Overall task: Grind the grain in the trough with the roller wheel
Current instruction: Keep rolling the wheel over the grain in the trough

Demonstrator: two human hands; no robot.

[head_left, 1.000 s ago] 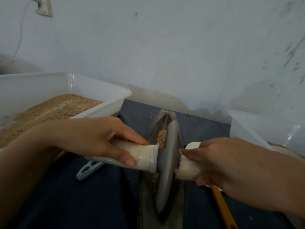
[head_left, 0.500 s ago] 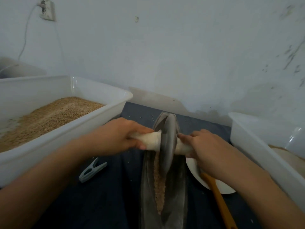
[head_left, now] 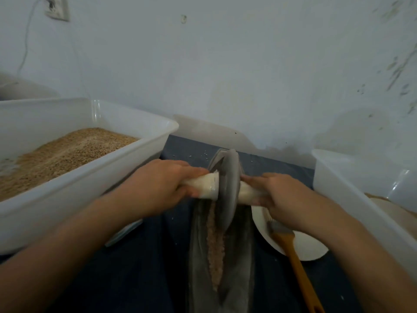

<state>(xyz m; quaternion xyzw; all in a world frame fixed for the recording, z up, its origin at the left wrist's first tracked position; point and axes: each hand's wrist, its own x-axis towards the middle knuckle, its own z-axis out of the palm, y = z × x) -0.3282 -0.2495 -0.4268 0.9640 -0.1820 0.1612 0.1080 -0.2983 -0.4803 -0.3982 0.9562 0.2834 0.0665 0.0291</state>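
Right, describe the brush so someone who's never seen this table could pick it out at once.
Start at the long grey trough running down the middle of the dark cloth. Just to its right lies a white plate, beside the white tub on that side. The brush lies across that plate, the only thing here with a yellow-orange handle, which runs toward the camera.
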